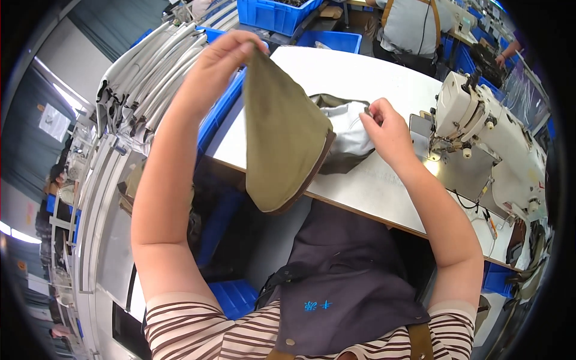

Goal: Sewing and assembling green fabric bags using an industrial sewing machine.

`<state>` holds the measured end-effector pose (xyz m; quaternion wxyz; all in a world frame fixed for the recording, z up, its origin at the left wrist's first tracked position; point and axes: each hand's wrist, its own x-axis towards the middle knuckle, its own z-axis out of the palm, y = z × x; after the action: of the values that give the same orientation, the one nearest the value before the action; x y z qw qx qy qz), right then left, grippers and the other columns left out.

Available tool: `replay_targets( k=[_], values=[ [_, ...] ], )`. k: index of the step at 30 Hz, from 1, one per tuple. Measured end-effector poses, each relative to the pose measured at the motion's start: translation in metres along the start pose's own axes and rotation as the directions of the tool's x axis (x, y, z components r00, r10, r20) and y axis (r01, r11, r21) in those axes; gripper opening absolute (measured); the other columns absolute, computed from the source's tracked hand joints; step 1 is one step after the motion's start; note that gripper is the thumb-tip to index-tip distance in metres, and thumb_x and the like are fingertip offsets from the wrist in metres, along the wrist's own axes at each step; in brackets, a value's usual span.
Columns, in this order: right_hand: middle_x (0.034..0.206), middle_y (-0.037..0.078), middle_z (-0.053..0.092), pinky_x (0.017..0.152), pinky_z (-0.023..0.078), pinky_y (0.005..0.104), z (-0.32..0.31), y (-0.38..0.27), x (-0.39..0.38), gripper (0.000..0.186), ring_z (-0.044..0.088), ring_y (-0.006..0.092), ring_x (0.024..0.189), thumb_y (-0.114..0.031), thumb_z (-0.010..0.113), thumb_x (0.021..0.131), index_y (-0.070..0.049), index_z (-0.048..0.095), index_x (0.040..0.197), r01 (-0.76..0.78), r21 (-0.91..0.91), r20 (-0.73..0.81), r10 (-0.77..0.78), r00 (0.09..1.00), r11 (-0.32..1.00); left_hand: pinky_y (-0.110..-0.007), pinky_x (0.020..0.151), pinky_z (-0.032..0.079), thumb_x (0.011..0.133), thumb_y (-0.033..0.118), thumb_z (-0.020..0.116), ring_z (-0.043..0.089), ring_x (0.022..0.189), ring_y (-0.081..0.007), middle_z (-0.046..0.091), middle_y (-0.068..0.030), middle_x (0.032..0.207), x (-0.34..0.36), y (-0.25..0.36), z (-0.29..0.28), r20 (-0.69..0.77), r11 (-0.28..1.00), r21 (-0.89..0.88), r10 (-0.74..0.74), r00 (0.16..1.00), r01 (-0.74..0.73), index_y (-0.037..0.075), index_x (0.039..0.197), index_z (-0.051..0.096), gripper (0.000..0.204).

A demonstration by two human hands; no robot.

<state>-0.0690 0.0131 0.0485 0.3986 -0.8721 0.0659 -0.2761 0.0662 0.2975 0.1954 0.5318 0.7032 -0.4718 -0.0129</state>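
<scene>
My left hand (223, 59) is raised at the upper left, its fingers pinched on a corner of an olive-green fabric piece (279, 132). The cloth hangs down in a wedge from there, with a brown band along its lower right edge, and droops past the table's front edge. Behind it, on the white sewing table (366, 69), lies a bunched part with a white lining (348, 126) and a dark olive border. It looks joined to the hanging cloth, but the overlap hides where. My right hand (387, 129) pinches the far right edge of this lined part.
A white sewing machine (474, 126) stands on the right of the table, its lamp lit. Long white folded pieces (156, 78) are stacked at the left. Blue bins (276, 15) stand beyond the table. Another person (411, 30) sits at the back. Small tools (491, 225) lie at the right.
</scene>
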Motion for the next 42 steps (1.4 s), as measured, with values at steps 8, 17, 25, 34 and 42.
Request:
replay_targets(
  k=[8, 17, 25, 34, 42],
  values=[
    [0.127, 0.013, 0.065, 0.103, 0.045, 0.0366, -0.017, -0.062, -0.006, 0.063, 0.058, 0.0238, 0.122, -0.043, 0.078, 0.088, -0.005, 0.057, 0.133, 0.144, 0.467, 0.188, -0.257, 0.948, 0.872, -0.026, 0.087, 0.048, 0.104, 0.014, 0.057, 0.059, 0.096, -0.0092, 0.065, 0.0005, 0.1, 0.016, 0.01, 0.08, 0.218, 0.983, 0.182, -0.004, 0.976, -0.036, 0.004, 0.112, 0.067, 0.016],
    [0.086, 0.002, 0.068, 0.071, 0.05, 0.0267, -0.016, -0.044, -0.016, 0.021, 0.06, 0.0078, 0.078, -0.018, 0.068, 0.097, 0.001, 0.068, 0.107, 0.106, 0.41, 0.044, -0.136, 0.99, 0.906, -0.026, 0.076, 0.046, 0.1, 0.031, 0.067, 0.056, 0.084, -0.009, 0.064, -0.0006, 0.091, 0.01, 0.004, 0.102, 0.225, 0.927, 0.256, -0.333, 0.916, 0.274, 0.004, 0.109, 0.068, 0.029],
    [0.091, 0.01, 0.072, 0.082, 0.055, 0.0348, -0.003, -0.038, -0.03, 0.052, 0.07, 0.0224, 0.087, -0.04, 0.076, 0.09, -0.002, 0.064, 0.124, -0.102, 0.409, 0.51, -0.134, 0.85, 0.907, -0.028, 0.085, 0.049, 0.104, 0.026, 0.056, 0.06, 0.096, -0.0097, 0.068, -0.0005, 0.104, 0.015, 0.002, 0.083, -0.036, 0.98, -0.152, -0.134, 0.99, 0.127, 0.006, 0.12, 0.064, 0.027],
    [0.095, 0.009, 0.068, 0.072, 0.055, 0.0436, 0.03, -0.079, -0.117, 0.021, 0.067, 0.0322, 0.089, -0.026, 0.066, 0.093, -0.009, 0.065, 0.104, 0.483, 0.256, 0.594, -0.531, 0.604, 0.837, -0.029, 0.097, 0.047, 0.108, 0.02, 0.048, 0.06, 0.109, -0.0122, 0.064, -0.0036, 0.117, -0.035, -0.017, -0.011, 0.07, 0.834, -0.508, -0.211, 0.975, 0.217, 0.006, 0.132, 0.056, 0.029],
    [0.111, 0.012, 0.068, 0.087, 0.054, 0.0419, 0.027, -0.033, -0.081, 0.033, 0.065, 0.0337, 0.103, -0.023, 0.068, 0.09, -0.01, 0.066, 0.12, 0.158, 0.251, 0.47, -0.263, 0.842, 0.955, -0.031, 0.076, 0.038, 0.097, 0.032, 0.052, 0.039, 0.081, -0.0154, 0.043, -0.0008, 0.085, -0.039, -0.005, -0.021, 0.167, 0.814, -0.542, -0.139, 0.976, 0.209, 0.008, 0.089, 0.055, 0.025]
  ],
)
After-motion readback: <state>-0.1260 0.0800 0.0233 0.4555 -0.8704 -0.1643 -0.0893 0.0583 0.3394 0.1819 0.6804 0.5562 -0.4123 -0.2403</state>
